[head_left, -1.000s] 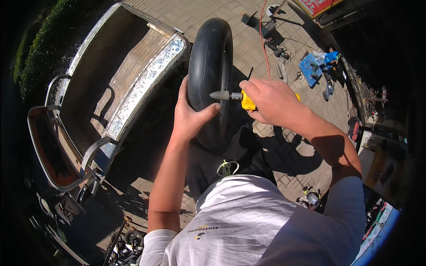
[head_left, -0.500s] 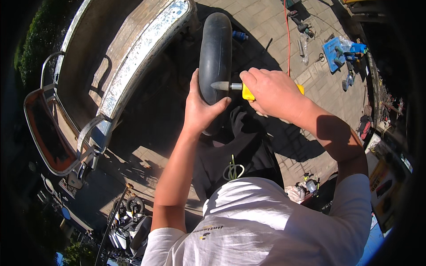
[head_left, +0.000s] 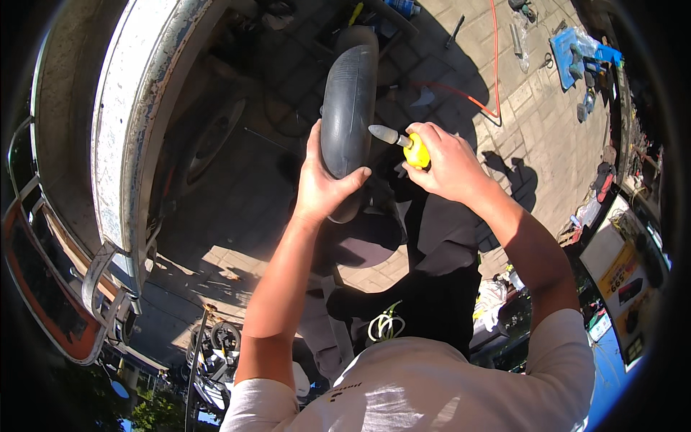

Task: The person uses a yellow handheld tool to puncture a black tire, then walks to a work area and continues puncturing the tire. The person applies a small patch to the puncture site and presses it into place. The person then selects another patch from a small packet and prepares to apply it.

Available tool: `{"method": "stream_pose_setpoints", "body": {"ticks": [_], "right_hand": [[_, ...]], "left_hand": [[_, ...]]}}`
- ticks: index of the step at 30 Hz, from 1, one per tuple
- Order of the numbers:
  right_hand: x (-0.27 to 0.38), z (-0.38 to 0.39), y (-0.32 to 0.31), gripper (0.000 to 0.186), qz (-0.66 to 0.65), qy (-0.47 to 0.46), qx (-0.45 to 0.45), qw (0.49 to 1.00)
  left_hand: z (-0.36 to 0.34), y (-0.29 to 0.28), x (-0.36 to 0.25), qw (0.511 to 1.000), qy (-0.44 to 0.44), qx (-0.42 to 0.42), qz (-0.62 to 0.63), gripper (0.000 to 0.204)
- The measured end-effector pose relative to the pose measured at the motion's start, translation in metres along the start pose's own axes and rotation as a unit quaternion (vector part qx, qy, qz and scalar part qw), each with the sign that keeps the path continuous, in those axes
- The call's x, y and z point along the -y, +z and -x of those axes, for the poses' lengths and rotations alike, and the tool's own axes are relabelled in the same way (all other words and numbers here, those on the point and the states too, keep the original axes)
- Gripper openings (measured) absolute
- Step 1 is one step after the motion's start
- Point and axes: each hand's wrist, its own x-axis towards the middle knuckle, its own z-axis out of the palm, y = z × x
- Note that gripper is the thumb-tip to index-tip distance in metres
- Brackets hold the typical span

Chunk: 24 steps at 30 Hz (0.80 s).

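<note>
My left hand (head_left: 324, 183) grips a black rubber inner tube (head_left: 349, 101) from its left side, thumb across the lower part. My right hand (head_left: 446, 162) is closed on a yellow handheld power tool (head_left: 416, 151) with a grey rounded-cone bit (head_left: 385, 133). The bit points at the tube's right side; I cannot tell if it touches. Below the tube is a round dark seat (head_left: 363, 248), between my black-clad legs and partly hidden.
A weathered metal vehicle body (head_left: 122, 122) fills the left, beside a wheel (head_left: 209, 144). A tool container (head_left: 403, 25) stands above the tube. A red hose (head_left: 495, 86) crosses the paving. Tools in a blue case (head_left: 561, 50) lie upper right. Parked two-wheelers (head_left: 212, 360) show below left.
My view has shifted and the vehicle body looks more upright. My right hand has tilted the tool, moving its bit from over the tube's face out to the tube's right edge.
</note>
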Motion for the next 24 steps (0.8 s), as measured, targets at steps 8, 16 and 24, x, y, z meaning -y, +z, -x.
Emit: {"method": "stream_pose_setpoints", "body": {"ticks": [8,16,24], "right_hand": [[-0.046,-0.048,0.080,0.055,0.009,-0.040,0.002,0.999],[-0.031,-0.034,0.092,0.054,0.116,-0.185,-0.103,0.970],[0.004,0.004,0.104,0.054,0.285,-0.232,-0.198,0.909]], "left_hand": [[-0.034,-0.051,0.062,0.998,-0.041,-0.027,0.030,0.116],[-0.004,-0.080,0.069,0.996,0.059,-0.052,-0.051,0.127],[0.032,-0.057,0.094,0.990,0.124,-0.047,0.053,0.112]]}}
